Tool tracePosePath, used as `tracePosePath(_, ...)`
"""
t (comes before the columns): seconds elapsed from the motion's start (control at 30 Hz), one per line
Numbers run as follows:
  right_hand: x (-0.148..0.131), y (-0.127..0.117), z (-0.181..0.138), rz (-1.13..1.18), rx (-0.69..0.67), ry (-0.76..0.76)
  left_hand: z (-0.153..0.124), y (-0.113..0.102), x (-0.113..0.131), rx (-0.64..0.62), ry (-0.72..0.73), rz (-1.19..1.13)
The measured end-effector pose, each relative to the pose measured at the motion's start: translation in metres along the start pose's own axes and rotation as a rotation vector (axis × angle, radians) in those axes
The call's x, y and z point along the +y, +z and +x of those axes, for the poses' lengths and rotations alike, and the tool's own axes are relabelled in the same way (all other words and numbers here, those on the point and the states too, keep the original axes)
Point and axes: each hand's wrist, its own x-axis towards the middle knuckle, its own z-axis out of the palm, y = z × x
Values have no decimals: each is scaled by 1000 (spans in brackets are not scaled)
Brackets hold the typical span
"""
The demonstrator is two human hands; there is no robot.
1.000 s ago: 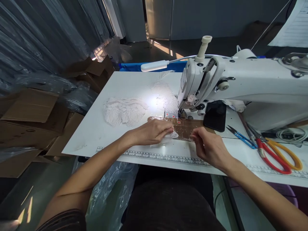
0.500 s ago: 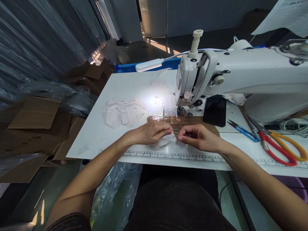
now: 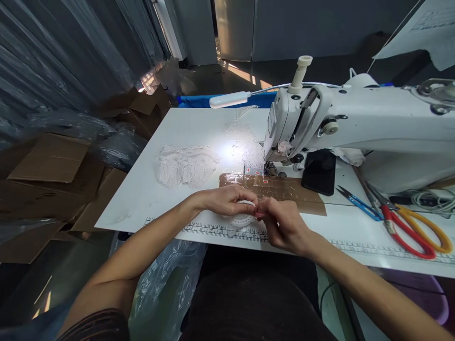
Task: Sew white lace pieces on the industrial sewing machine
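My left hand pinches a small piece of white lace above the front edge of the table. Close against it, my right hand has its thumb and fingertips pressed together at the right end of the same lace. The fingers of both hands hide part of the piece. Just beyond them lies a brown taped strip in front of the white sewing machine. More white lace rests by the needle, under bright light, and a gathered lace piece lies to the left.
A black phone, blue thread snips and scissors with red and orange handles lie on the right. A printed ruler runs along the table's front edge. Cardboard boxes stand left; a lamp hangs over the table.
My right hand has turned and come in against my left hand; a gap showed between them before. The lace now curls around my left fingers. The whole view has shifted slightly.
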Motion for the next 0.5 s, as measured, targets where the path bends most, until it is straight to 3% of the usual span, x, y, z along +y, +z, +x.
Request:
tracePosePath(0.1,16,-10,-16,-308,-9,90,-17,-16,1,-10,-13,-65)
tracePosePath(0.2,34,-28,-26,-388,-24,407,-27,-24,4,172,-102,-94)
tracePosePath(0.27,37,-35,-24,-164,-60,570,-22,-18,4,247,-149,-40)
tracePosePath(0.4,26,-31,-7,418,-118,591,4,8,6,292,-164,87)
tracePosePath(0.5,17,-24,-1,507,-130,644,15,21,10,299,-153,176)
